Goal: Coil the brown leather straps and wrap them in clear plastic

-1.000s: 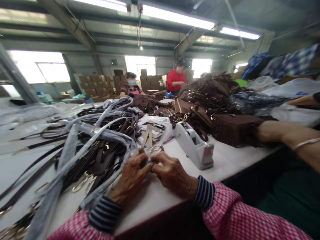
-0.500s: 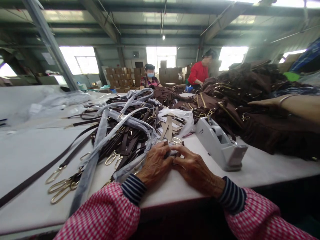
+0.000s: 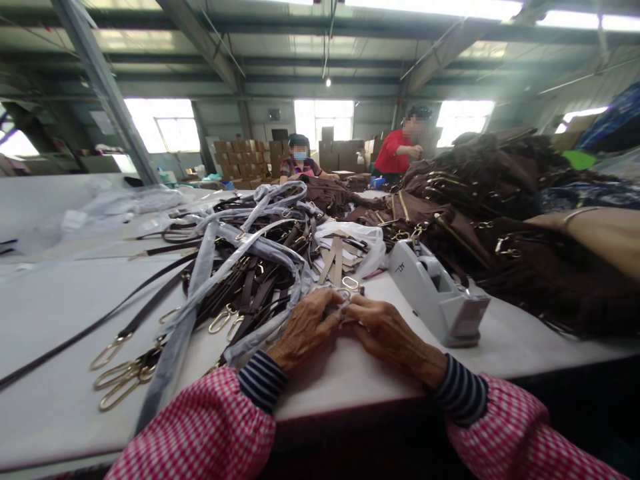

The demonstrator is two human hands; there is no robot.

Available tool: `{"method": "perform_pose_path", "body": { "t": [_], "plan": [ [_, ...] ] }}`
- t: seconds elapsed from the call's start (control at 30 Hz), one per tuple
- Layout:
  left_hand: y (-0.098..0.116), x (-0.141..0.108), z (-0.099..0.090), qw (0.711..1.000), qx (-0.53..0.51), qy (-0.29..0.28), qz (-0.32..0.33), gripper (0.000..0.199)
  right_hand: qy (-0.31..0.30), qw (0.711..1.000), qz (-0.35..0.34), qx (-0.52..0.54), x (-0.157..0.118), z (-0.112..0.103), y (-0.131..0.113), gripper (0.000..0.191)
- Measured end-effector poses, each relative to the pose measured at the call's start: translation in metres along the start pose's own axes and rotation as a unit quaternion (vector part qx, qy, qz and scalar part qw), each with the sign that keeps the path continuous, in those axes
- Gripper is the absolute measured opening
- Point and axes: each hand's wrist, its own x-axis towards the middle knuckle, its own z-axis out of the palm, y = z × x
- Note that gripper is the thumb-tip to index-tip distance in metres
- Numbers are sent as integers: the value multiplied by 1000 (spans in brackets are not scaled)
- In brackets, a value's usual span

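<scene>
My left hand (image 3: 305, 328) is closed over the end of a brown strap wrapped in clear plastic (image 3: 257, 335), which runs out from under it to the left. My right hand (image 3: 395, 337) meets it fingertip to fingertip, pinching the same wrapped end. The fingers hide most of the piece between them. Just beyond the fingertips lies a gold oval ring (image 3: 351, 283). To the left is a tangled heap of brown straps (image 3: 253, 280) with gold clasps (image 3: 117, 383), some sleeved in plastic. A grey tape dispenser (image 3: 435, 300) stands right of my right hand.
Beige strips (image 3: 336, 260) lie on a clear plastic bag (image 3: 373, 243) ahead. Brown bags (image 3: 470, 173) are piled at the right, where another person's forearm (image 3: 600, 233) reaches in. Two people work across the white table (image 3: 80, 320). Its front edge is close to my wrists.
My right fingers have drawn in tighter against my left. The forearm at right has shifted over the brown bags, uncovering gold hardware. The person in red has raised a hand.
</scene>
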Motion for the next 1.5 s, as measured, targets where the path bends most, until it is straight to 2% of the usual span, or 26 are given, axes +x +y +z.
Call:
{"method": "perform_pose_path", "body": {
  "t": [0.1, 0.2, 0.3, 0.43, 0.57, 0.63, 0.77, 0.9, 1.0, 1.07, 1.13, 1.23, 1.3, 1.5],
  "plan": [
    [-4, 2, 2, 996, -65, 66, -19, 20, -29, 1000, 6, -2, 9, -11, -2, 14],
    [-7, 2, 5, 992, -74, 99, -14, 32, -57, 998, -5, 7, 17, -20, -3, 14],
    [-9, 1, 8, 990, -60, 126, 12, 46, -63, 994, -3, 84, 23, -24, 0, 16],
    [-8, -1, 6, 984, -20, 170, 56, 42, -62, 974, 44, 211, 30, -22, 10, 13],
    [-2, -2, 5, 984, -40, 155, 78, 35, -62, 948, 92, 298, 33, -14, 21, 9],
    [0, -3, 6, 984, -32, 151, 90, 28, -61, 943, 94, 312, 35, -10, 24, 12],
    [-1, -4, 10, 977, -13, 181, 109, 21, -81, 930, 83, 349, 38, -5, 27, 13],
    [2, -4, 9, 977, -17, 180, 116, 22, -91, 917, 83, 379, 39, -2, 27, 20],
    [6, -3, 3, 978, 1, 193, 79, 31, -88, 903, 93, 409, 37, 0, 27, 26],
    [7, -2, -3, 984, 56, 164, 44, 34, -73, 892, 106, 433, 35, 1, 27, 28],
    [8, -1, -8, 987, 130, 88, 32, 32, -51, 884, 121, 449, 33, 3, 27, 27],
    [7, -1, -14, 978, 198, -29, 54, 29, -35, 880, 137, 454, 31, 4, 25, 24],
    [7, -1, -18, 975, 206, -59, 58, 27, -35, 879, 144, 454, 30, 3, 23, 24],
    [8, 1, -24, 977, 181, -102, 43, 19, -39, 889, 153, 429, 30, 3, 21, 26]
  ]
}}
